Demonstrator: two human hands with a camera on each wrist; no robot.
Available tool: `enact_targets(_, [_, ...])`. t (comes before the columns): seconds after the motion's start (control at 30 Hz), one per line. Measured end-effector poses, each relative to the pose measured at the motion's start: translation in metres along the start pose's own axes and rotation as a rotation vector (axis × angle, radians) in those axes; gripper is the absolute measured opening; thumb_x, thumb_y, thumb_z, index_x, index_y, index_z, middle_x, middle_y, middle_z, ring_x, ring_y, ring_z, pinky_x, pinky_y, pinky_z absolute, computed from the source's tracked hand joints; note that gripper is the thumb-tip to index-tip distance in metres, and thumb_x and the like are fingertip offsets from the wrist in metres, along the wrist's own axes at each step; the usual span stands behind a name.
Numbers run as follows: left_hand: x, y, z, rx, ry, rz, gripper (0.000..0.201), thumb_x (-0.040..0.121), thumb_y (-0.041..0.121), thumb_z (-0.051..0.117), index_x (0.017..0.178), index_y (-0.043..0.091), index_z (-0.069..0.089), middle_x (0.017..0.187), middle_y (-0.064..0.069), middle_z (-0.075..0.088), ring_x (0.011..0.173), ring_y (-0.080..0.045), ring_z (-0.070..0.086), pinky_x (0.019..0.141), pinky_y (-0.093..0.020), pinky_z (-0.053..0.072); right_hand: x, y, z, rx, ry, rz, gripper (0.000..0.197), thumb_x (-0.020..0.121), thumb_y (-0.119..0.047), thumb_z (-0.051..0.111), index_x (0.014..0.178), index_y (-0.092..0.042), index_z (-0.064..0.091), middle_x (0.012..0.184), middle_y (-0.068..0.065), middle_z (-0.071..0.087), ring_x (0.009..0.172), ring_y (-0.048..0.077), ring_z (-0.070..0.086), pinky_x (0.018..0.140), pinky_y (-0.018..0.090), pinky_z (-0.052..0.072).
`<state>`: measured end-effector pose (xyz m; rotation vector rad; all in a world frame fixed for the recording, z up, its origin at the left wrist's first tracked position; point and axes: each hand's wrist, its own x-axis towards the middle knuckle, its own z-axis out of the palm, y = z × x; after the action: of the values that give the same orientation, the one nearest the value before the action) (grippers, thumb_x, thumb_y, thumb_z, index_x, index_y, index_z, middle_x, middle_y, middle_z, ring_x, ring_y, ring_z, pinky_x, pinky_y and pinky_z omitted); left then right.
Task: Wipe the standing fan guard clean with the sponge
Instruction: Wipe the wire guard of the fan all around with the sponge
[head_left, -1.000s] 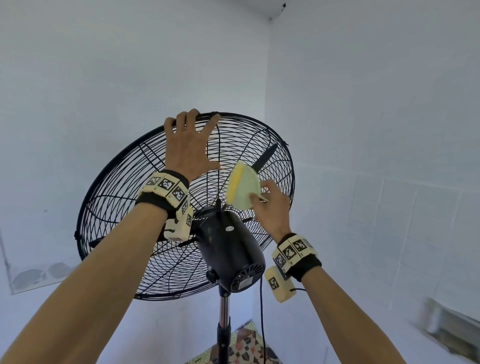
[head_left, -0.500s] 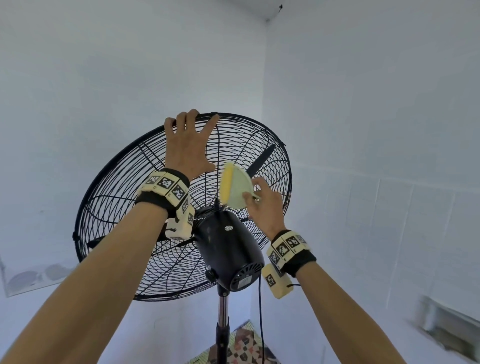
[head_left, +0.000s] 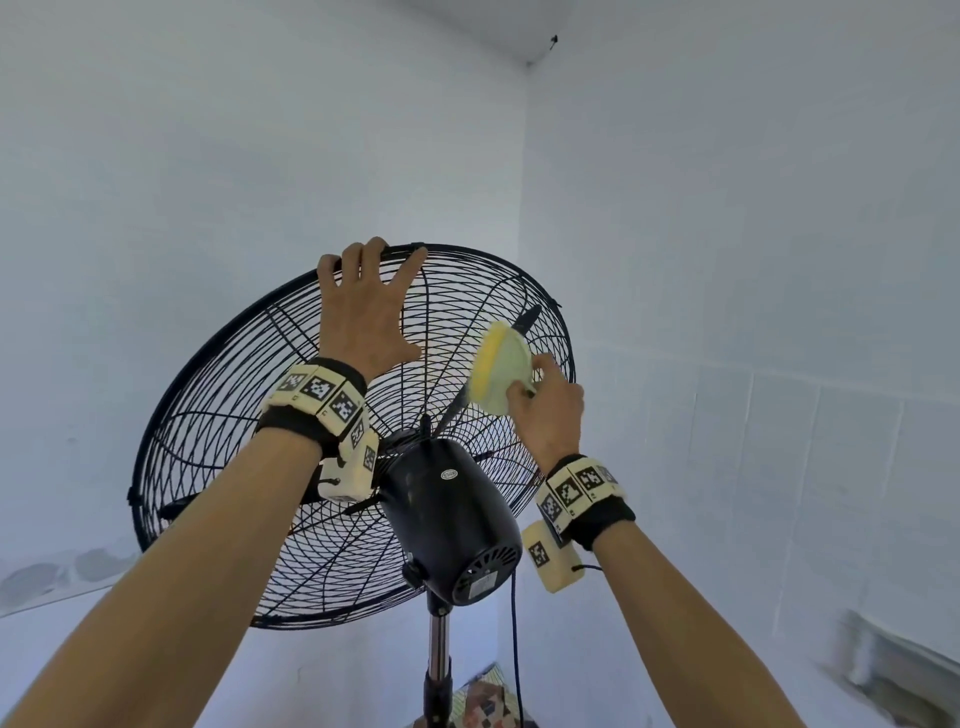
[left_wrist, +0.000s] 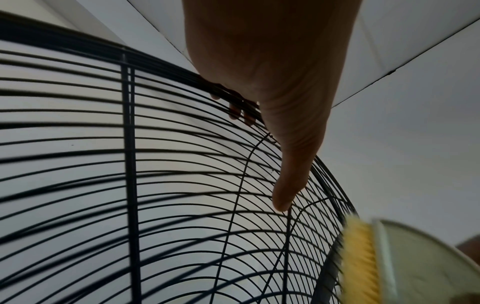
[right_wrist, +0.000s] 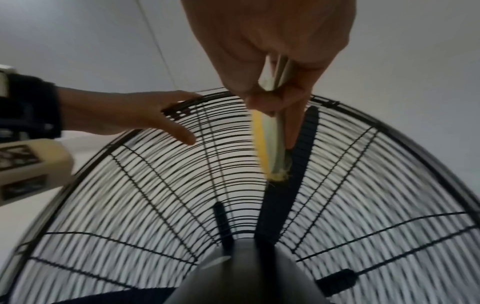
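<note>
The right hand (head_left: 550, 410), pinching the sponge (head_left: 501, 369), has swept outward from the motor toward the fan guard (head_left: 208, 415) rim; the left hand (head_left: 363, 312) still hooks the rim, so wiping continues.

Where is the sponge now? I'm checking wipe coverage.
In the head view, the sponge is in the right hand, against the fan guard's upper right, above the motor housing.

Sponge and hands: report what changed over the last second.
The right hand slid the sponge up the fan guard, away from the motor housing toward the rim. The left hand kept gripping the guard's top edge; the fan stayed put.
</note>
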<state>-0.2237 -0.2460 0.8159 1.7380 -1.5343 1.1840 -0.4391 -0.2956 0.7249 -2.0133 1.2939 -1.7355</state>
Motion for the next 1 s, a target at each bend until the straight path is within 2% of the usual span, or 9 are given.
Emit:
enact_targets(0.1, [0.0, 0.001, 0.001, 0.012, 0.003, -0.001, 0.127, 0.055, 0.059, 0.091, 0.161, 0.033, 0.026, 0.154, -0.016, 0.032, 0.14, -0.037, 0.031, 0.116, -0.057, 0.022, 0.003, 0.0, -0.005, -0.04, 0.021, 0.001, 0.03, 0.097, -0.017, 0.059, 0.125, -0.009, 0.058, 0.107, 0.017, 0.07, 0.078, 0.017, 0.051, 0.058, 0.017, 0.036])
enact_targets(0.27, [0.001, 0.008, 0.003, 0.011, 0.045, 0.018, 0.124, 0.056, 0.061, 0.09, 0.159, 0.031, 0.03, 0.151, -0.017, 0.035, 0.137, -0.038, 0.034, 0.115, -0.057, 0.023, -0.007, -0.019, 0.005, 0.024, -0.097, -0.248, 0.025, 0.098, -0.019, 0.063, 0.121, -0.01, 0.061, 0.106, 0.013, 0.073, 0.086, 0.02, 0.068, 0.054, 0.0, 0.041])
enact_targets(0.47, [-0.001, 0.003, 0.001, 0.03, 0.005, -0.005, 0.126, 0.056, 0.059, 0.091, 0.16, 0.032, 0.026, 0.153, -0.016, 0.032, 0.14, -0.037, 0.031, 0.117, -0.057, 0.022, 0.009, -0.004, -0.01, -0.122, -0.021, 0.053, 0.033, 0.098, -0.019, 0.057, 0.129, -0.009, 0.055, 0.114, 0.019, 0.065, 0.093, 0.021, 0.044, 0.07, 0.026, 0.034])
enact_targets(0.57, [0.0, 0.005, 0.001, 0.037, 0.021, 0.005, 0.126, 0.054, 0.06, 0.091, 0.16, 0.032, 0.027, 0.152, -0.016, 0.033, 0.139, -0.037, 0.032, 0.116, -0.057, 0.022, 0.006, -0.017, -0.012, -0.091, -0.052, -0.124, 0.03, 0.096, -0.017, 0.06, 0.126, -0.009, 0.06, 0.102, 0.013, 0.072, 0.083, 0.019, 0.059, 0.054, 0.012, 0.037])
enact_targets(0.67, [0.001, 0.007, 0.003, 0.033, 0.037, 0.008, 0.127, 0.052, 0.058, 0.092, 0.159, 0.031, 0.029, 0.15, -0.017, 0.035, 0.137, -0.038, 0.034, 0.115, -0.057, 0.024, 0.0, -0.03, -0.005, -0.063, -0.105, -0.259, 0.025, 0.097, -0.015, 0.062, 0.121, -0.006, 0.062, 0.099, 0.011, 0.071, 0.084, 0.023, 0.067, 0.055, -0.003, 0.037])
enact_targets(0.77, [0.0, 0.005, 0.001, 0.031, 0.018, -0.002, 0.126, 0.053, 0.057, 0.091, 0.159, 0.032, 0.028, 0.151, -0.016, 0.034, 0.138, -0.038, 0.033, 0.115, -0.057, 0.024, 0.004, -0.023, -0.002, -0.109, -0.077, -0.191, 0.027, 0.098, -0.016, 0.06, 0.124, -0.007, 0.061, 0.092, 0.007, 0.068, 0.083, 0.027, 0.067, 0.061, 0.004, 0.045])
enact_targets(0.83, [-0.001, 0.002, 0.0, 0.036, 0.007, -0.011, 0.126, 0.055, 0.059, 0.091, 0.16, 0.032, 0.027, 0.152, -0.016, 0.033, 0.139, -0.037, 0.033, 0.116, -0.057, 0.024, 0.012, -0.011, -0.005, -0.13, -0.054, -0.049, 0.034, 0.098, -0.017, 0.058, 0.131, -0.01, 0.059, 0.103, 0.015, 0.072, 0.094, 0.029, 0.066, 0.079, 0.025, 0.054])
enact_targets(0.93, [-0.002, 0.002, 0.001, 0.04, 0.011, -0.003, 0.126, 0.055, 0.061, 0.09, 0.159, 0.032, 0.027, 0.153, -0.015, 0.033, 0.139, -0.037, 0.032, 0.116, -0.056, 0.023, 0.013, -0.008, -0.014, -0.053, -0.024, 0.031, 0.04, 0.097, -0.013, 0.06, 0.137, -0.011, 0.054, 0.116, 0.014, 0.069, 0.091, 0.017, 0.053, 0.067, 0.001, 0.039])
enact_targets(1.0, [-0.001, 0.005, 0.002, 0.041, 0.027, 0.004, 0.125, 0.054, 0.061, 0.09, 0.159, 0.031, 0.028, 0.152, -0.015, 0.034, 0.138, -0.037, 0.033, 0.115, -0.056, 0.024, 0.005, -0.016, -0.015, 0.072, 0.012, -0.025, 0.044, 0.095, -0.007, 0.062, 0.136, -0.014, 0.05, 0.105, 0.005, 0.066, 0.08, 0.004, 0.052, 0.065, 0.001, 0.043])
